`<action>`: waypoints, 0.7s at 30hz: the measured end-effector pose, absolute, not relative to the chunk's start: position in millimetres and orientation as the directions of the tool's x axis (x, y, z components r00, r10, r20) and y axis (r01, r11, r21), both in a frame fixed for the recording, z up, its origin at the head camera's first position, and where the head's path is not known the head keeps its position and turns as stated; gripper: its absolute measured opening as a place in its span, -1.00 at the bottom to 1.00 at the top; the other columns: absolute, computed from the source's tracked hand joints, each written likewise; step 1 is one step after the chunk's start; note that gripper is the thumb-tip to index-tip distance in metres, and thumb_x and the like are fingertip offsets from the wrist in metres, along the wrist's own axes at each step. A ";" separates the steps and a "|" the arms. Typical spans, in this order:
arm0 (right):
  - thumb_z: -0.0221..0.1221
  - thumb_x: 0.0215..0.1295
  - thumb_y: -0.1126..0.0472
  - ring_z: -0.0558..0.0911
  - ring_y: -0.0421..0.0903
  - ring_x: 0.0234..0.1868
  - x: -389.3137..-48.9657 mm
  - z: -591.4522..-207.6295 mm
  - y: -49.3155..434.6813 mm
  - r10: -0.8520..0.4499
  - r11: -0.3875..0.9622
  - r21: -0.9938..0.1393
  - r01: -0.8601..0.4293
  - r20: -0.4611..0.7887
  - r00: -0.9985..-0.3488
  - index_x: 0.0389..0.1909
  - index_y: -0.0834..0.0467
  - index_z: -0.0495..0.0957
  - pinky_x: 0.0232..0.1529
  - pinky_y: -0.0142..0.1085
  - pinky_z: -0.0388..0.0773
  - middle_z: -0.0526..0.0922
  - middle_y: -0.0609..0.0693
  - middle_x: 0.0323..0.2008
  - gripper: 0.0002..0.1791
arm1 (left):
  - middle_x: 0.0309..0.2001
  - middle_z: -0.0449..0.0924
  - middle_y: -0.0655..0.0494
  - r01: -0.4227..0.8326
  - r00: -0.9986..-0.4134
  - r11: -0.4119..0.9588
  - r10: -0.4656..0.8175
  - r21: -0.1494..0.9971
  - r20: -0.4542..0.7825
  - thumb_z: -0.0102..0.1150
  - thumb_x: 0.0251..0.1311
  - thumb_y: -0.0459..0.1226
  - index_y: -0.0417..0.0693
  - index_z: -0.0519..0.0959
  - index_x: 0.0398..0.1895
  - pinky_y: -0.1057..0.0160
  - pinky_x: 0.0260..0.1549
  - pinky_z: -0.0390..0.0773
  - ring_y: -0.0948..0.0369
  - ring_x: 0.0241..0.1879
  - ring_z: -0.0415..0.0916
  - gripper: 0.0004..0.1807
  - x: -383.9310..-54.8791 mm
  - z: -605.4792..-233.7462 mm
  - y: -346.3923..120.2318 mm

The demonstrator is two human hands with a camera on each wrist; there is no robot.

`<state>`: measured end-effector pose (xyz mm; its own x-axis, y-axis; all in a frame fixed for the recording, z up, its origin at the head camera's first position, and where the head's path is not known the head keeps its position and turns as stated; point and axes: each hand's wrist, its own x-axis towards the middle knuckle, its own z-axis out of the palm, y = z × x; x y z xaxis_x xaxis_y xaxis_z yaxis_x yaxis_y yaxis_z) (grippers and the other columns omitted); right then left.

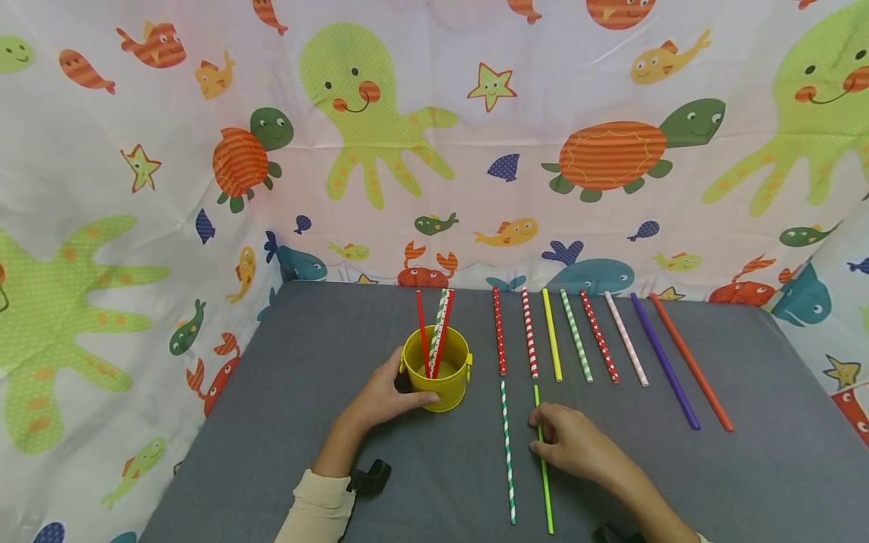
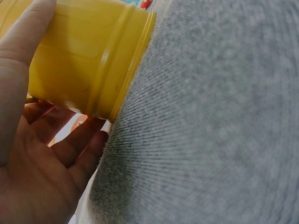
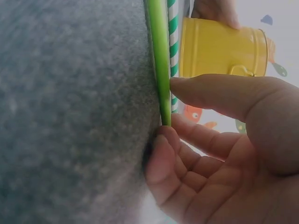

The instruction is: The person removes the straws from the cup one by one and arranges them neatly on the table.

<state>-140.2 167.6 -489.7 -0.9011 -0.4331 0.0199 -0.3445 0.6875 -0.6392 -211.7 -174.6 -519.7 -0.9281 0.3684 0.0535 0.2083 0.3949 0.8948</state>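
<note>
My left hand (image 1: 390, 396) grips a small yellow metal bucket (image 1: 448, 391) by its side, thumb across the front and fingers round the left. In the left wrist view the thumb lies along the bucket's wall (image 2: 79, 60). A few paper straws (image 1: 436, 339), red and green-white, lean upright in it. My right hand (image 1: 577, 445) pinches a plain green straw (image 1: 547, 490) near its upper half, with the straw still along the cloth. The right wrist view shows thumb and curled fingers at the green straw (image 3: 160, 51). A green-white striped straw (image 1: 508, 452) lies just left of it.
Behind the right hand a row of several straws lies on the grey cloth (image 1: 271, 422): red dotted (image 1: 498, 332), red striped (image 1: 529, 335), yellow (image 1: 553, 335), green striped (image 1: 576, 335), pink (image 1: 626, 339), purple (image 1: 665, 362) and orange-red (image 1: 692, 362). A sea-animal curtain (image 1: 448, 68) stands behind.
</note>
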 end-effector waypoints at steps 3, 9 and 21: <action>0.43 0.09 0.29 0.33 -0.33 -0.57 -142.1 -488.3 166.6 -0.441 0.685 -0.641 -0.347 0.014 -0.897 -0.25 0.15 0.56 -0.55 -0.35 0.31 0.37 -0.20 -0.59 -0.74 | 0.26 0.43 0.27 0.209 -0.927 0.387 0.371 0.898 0.056 0.58 -0.04 0.03 0.14 0.20 0.47 -0.02 0.29 0.33 0.22 0.20 0.37 0.02 -211.7 -520.0 -174.7; 0.38 0.20 0.24 0.32 -0.32 -0.62 -152.0 -478.2 161.7 -0.453 0.673 -0.651 -0.353 0.014 -0.891 -0.20 0.14 0.57 -0.62 -0.35 0.30 0.37 -0.22 -0.61 -0.79 | 0.25 0.44 0.23 0.201 -0.929 0.381 0.365 0.902 0.052 0.60 -0.03 -0.08 0.12 0.21 0.48 -0.01 0.29 0.33 0.21 0.18 0.39 0.01 -212.2 -520.1 -173.7; 0.33 0.27 0.26 0.48 -0.22 -0.50 -185.7 -433.5 132.3 -0.448 0.648 -0.635 -0.420 0.128 -0.885 0.03 0.18 0.56 -0.48 -0.32 0.51 0.57 -0.15 -0.37 -0.67 | 0.24 0.47 0.05 0.202 -0.926 0.375 0.374 0.905 0.052 0.56 0.03 -0.19 -0.17 0.22 0.45 -0.08 0.27 0.35 0.10 0.18 0.41 -0.05 -194.3 -478.3 -167.2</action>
